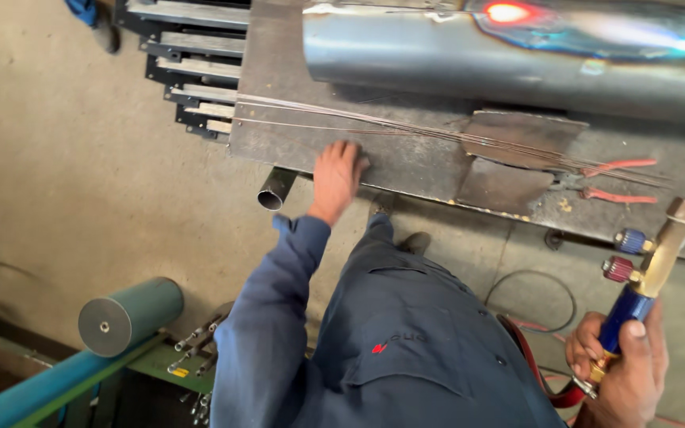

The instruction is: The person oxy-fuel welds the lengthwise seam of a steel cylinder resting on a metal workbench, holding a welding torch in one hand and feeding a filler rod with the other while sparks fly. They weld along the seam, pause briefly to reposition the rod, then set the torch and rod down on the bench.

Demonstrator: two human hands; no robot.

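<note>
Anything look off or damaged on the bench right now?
Yes: the big steel pipe has a red-glowing hot spot ringed by blue-brown discolouration at its top. The thin filler rods fan loosely across the steel table.

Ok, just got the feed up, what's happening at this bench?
A person in blue overalls leans over a steel plate table. The left hand rests flat on it, beside a bundle of thin metal rods. The right hand has its grip on a blue-handled brass gas torch. On the large steel pipe a spot glows orange.
</note>
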